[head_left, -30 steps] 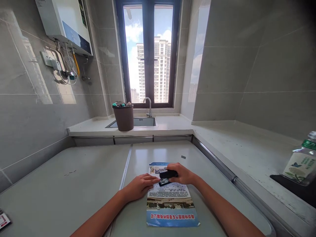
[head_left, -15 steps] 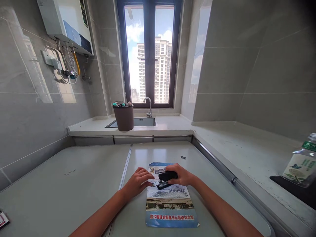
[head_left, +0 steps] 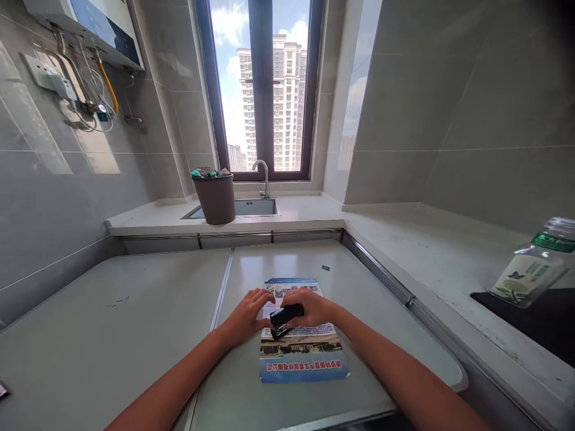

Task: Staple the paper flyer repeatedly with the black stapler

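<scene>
A black stapler (head_left: 287,313) is gripped in my right hand (head_left: 308,307), its fingers wrapped over the rear of the top arm. It is tilted above the printed leaflet (head_left: 302,376), with a narrow gap between its upper and lower parts where metal shows. My left hand (head_left: 247,317) is at the stapler's front end, fingers curved and thumb apart from them. The left thumb tip is close to the stapler; whether it touches cannot be made out. Beyond the leaflet, a small strip of staples (head_left: 326,267) lies on the white tabletop (head_left: 157,323).
Past the table a counter (head_left: 305,205) carries a brown bucket (head_left: 215,200) beside a sink with a faucet (head_left: 265,178). On the right ledge a plastic bottle (head_left: 525,275) stands on something black. A water heater (head_left: 96,30) hangs on the left wall.
The stapler has turned and shifted toward the left hand, and its parts have come closer together. My left thumb has moved off the metal piece. The camera has tilted down.
</scene>
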